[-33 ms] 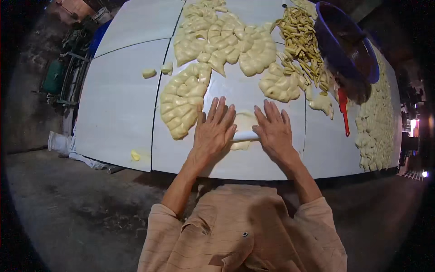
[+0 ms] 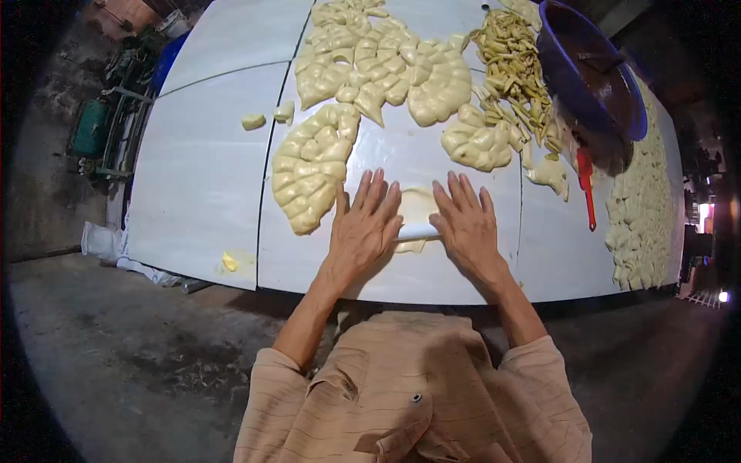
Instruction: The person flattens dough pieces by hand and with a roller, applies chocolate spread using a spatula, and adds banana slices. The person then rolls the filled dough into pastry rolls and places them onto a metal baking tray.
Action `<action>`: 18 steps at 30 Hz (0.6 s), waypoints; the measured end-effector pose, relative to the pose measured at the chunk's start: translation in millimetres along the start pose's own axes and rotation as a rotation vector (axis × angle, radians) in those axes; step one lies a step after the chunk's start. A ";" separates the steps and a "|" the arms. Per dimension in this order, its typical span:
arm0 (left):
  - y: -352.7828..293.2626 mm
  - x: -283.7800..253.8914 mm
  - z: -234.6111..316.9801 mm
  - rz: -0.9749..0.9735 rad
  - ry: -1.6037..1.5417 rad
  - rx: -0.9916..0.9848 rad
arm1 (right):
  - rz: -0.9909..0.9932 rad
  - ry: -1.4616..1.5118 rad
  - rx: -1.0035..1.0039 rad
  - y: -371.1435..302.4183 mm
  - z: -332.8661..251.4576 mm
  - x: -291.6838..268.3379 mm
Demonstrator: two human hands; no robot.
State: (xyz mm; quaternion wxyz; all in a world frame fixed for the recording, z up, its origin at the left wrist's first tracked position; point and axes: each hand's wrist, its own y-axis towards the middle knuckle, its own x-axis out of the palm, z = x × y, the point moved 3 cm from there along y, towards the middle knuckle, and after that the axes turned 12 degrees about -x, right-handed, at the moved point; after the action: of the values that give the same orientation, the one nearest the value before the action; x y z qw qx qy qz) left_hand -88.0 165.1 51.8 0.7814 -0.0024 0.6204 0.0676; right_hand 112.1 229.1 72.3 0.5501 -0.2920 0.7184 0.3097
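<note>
Both palms press on a white rolling pin point(image 2: 417, 231) lying crosswise over a thin sheet of pale dough point(image 2: 417, 204). My left hand point(image 2: 366, 220) rests flat on the pin's left end, fingers stretched forward and slightly spread. At its right end my right hand point(image 2: 466, 220) lies the same way, fingers extended. The dough shows between the hands, both beyond the pin and on my side of it. Just left of my left hand is a large slab of pale dough point(image 2: 312, 170) scored into pieces. A smaller scored dough slab point(image 2: 478, 140) lies beyond my right hand.
More cut dough point(image 2: 378, 65) spreads across the far table point(image 2: 201, 177). Yellowish strips point(image 2: 509, 65) are heaped near a purple basin point(image 2: 590, 73) with brown contents. A red-handled tool point(image 2: 586, 185) lies at right, beside rows of pale pieces point(image 2: 641, 208). A yellow lump point(image 2: 230, 261) sits near the front-left edge.
</note>
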 end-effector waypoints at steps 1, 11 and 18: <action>-9.3 -1.0 2.7 -0.038 -0.043 -0.005 | -0.005 0.002 -0.002 -7.6 -3.5 -0.3; -83.8 0.1 26.5 -0.005 -0.259 0.004 | 0.046 0.114 -0.050 -90.0 -26.0 6.6; -88.9 -4.8 21.6 -0.009 -0.309 -0.034 | 0.185 0.072 -0.087 -84.0 -35.7 13.2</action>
State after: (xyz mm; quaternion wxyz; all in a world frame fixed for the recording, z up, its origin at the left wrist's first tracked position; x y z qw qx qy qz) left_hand -58.4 78.5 54.3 0.8677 -0.0079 0.4914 0.0740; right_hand 151.2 147.1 56.3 0.4798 -0.2591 0.7473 0.3796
